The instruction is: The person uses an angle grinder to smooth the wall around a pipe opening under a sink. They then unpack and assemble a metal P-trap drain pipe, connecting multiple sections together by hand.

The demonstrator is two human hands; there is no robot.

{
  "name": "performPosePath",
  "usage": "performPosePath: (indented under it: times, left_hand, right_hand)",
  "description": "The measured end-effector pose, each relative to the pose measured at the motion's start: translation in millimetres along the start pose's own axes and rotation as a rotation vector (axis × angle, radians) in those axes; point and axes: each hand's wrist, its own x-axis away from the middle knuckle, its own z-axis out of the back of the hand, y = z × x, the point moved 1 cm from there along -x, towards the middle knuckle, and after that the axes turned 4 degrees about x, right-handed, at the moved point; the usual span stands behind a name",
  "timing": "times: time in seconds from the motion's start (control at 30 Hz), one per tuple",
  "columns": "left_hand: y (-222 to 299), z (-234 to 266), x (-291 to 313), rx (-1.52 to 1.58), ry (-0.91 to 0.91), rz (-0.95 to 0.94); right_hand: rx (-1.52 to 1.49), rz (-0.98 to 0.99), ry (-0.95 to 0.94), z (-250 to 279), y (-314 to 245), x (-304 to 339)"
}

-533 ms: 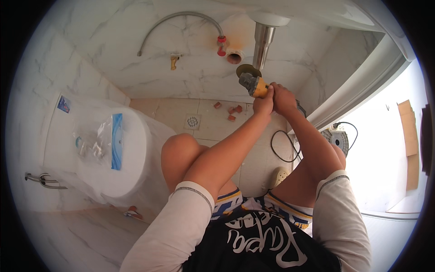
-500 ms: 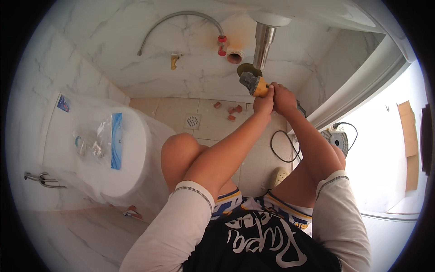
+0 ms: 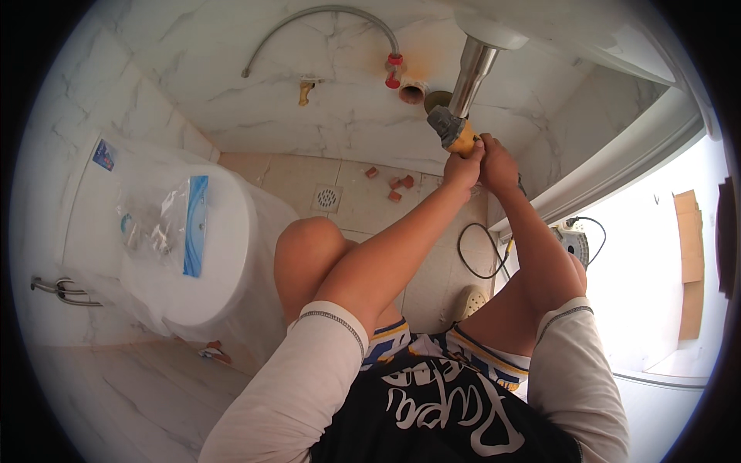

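Observation:
Both my hands are wrapped around a yellow and grey angle grinder [image 3: 459, 139], held out ahead of me below the sink. My left hand [image 3: 465, 168] grips it just behind its grey head, thumb along the yellow body. My right hand [image 3: 499, 163] holds the body farther back, against the left one. The grinder's disc [image 3: 437, 100] is partly hidden by the metal drain pipe [image 3: 472, 73], whose lower end overlaps the grinder head. Whether they touch I cannot tell. Left of the disc, an open pipe stub [image 3: 412, 93] sticks out of the marble-patterned wall.
A plastic-covered toilet [image 3: 208, 231] stands at my left. Broken reddish pieces [image 3: 397, 187] lie near the floor drain [image 3: 326, 198]. A black cable [image 3: 467, 262] loops by the door frame at right. On the wall are a red-ended hose [image 3: 394, 71] and a brass tap [image 3: 306, 91].
The grinder and both hands have shifted slightly right in the picture, and the disc now sits partly behind the drain pipe. The whole view has tilted a little.

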Motion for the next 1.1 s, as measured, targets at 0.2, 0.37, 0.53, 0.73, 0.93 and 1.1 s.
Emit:
performPosePath:
  times: [0.2,0.37,0.53,0.73,0.93,1.1]
  left_hand:
    - [12.2,-7.9,9.3,-0.112,0.051,-0.088]
    - [13.3,-8.9,10.1,-0.155,0.115,-0.158]
    - [13.8,-3.8,3.4,-0.203,0.134,-0.155]
    - [13.3,0.3,-4.6,-0.13,0.1,-0.135]
    - [14.5,2.0,-6.1,-0.154,0.082,-0.147]
    - [16.0,1.3,-5.0,-0.142,0.096,-0.153]
  right_hand:
    - [-0.047,-0.021,0.045,8.2,1.7,-1.0]
    - [-0.082,0.023,0.082,8.8,0.0,-3.0]
    - [-0.061,0.027,0.081,4.9,-2.2,-7.7]
    - [-0.042,0.038,0.104,1.8,-5.7,-12.5]
    - [-0.02,0.033,0.09,1.0,-6.6,-15.4]
    - [-0.026,0.041,0.093,1.1,-6.9,-15.8]
